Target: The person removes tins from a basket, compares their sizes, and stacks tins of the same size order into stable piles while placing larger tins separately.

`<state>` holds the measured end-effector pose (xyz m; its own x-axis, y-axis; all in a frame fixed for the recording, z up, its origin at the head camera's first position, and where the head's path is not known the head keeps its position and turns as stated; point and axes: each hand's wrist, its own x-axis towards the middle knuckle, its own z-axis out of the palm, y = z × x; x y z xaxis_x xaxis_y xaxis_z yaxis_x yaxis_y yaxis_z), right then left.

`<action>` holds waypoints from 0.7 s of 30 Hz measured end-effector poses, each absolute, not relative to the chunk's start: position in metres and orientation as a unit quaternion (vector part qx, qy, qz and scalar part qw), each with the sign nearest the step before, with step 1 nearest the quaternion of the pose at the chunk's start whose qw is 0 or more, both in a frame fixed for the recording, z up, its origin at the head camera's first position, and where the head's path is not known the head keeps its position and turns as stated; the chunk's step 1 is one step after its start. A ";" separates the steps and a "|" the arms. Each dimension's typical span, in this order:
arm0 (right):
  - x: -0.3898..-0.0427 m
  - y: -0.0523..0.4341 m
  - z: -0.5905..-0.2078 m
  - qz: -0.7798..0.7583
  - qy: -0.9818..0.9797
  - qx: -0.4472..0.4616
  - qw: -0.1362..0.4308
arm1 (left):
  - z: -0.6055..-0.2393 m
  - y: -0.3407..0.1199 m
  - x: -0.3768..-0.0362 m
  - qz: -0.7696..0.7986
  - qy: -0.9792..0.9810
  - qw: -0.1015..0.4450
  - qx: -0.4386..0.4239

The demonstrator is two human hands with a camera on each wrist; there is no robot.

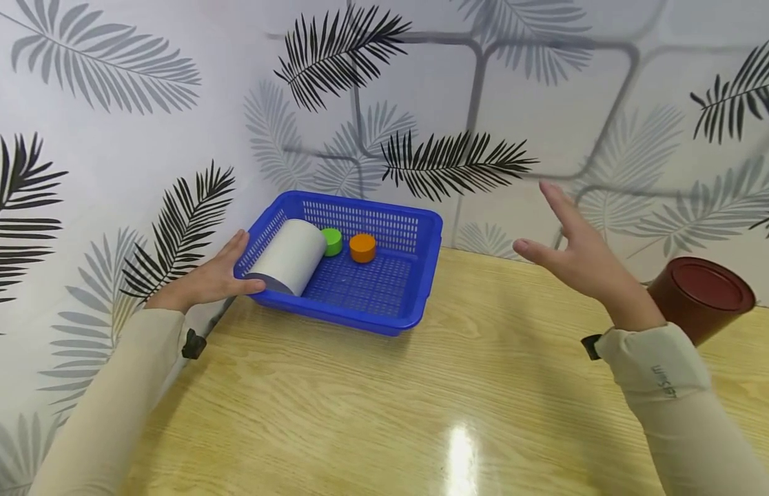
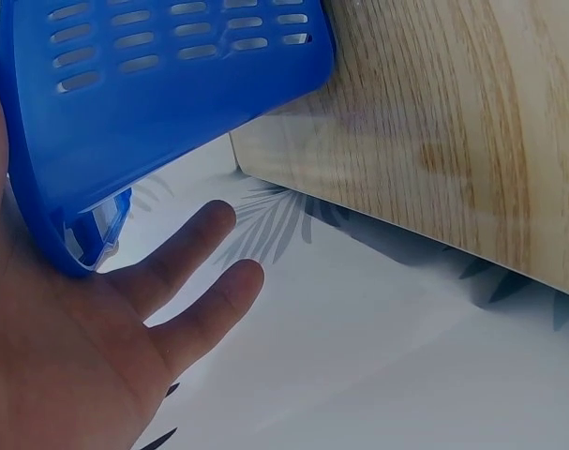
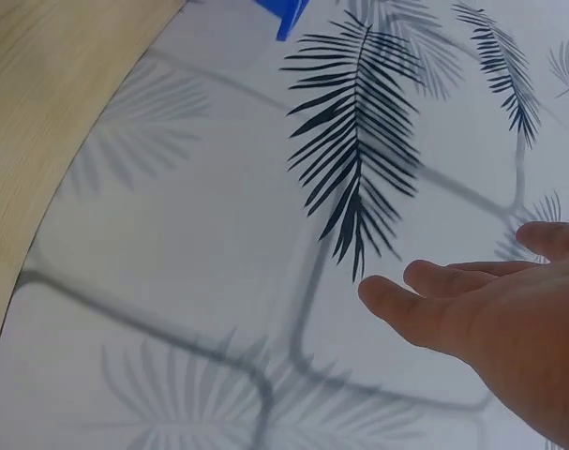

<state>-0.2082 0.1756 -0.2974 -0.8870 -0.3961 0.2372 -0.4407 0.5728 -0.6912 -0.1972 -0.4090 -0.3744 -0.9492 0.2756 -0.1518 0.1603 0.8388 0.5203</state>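
Note:
A blue slatted basket (image 1: 415, 275) sits at the back left of the wooden table. Inside lie a grey cylinder (image 1: 291, 256) on its side, a small green disc (image 1: 332, 241) and an orange disc (image 1: 362, 247). My left hand (image 1: 218, 275) rests flat against the basket's left corner (image 2: 68, 169), fingers straight, thumb along the front rim. My right hand (image 1: 577, 248) hovers in the air to the right of the basket, fingers spread and holding nothing; in the right wrist view its fingers (image 3: 434, 300) stand before the wall.
A dark red cylindrical can (image 1: 701, 296) lies tilted on the table behind my right forearm. The leaf-patterned wall (image 1: 422, 103) stands close behind the basket and along the left. The table's left edge (image 2: 378, 202) runs beside my left hand.

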 end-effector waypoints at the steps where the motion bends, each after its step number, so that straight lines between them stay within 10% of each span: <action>1: -0.210 0.170 -0.296 0.400 -0.885 0.238 0.030 | -0.374 -0.409 -0.197 0.257 0.953 0.111 0.113; 21: -0.244 0.061 -0.289 0.448 -0.856 0.259 0.024 | -0.377 -0.410 -0.199 0.255 0.955 0.108 0.107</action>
<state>-0.2438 0.0615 -0.2888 -0.8650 -0.4211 0.2727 -0.4642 0.4656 -0.7535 -0.1994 -0.4102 -0.3767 -0.9537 0.2592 -0.1524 0.1490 0.8476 0.5093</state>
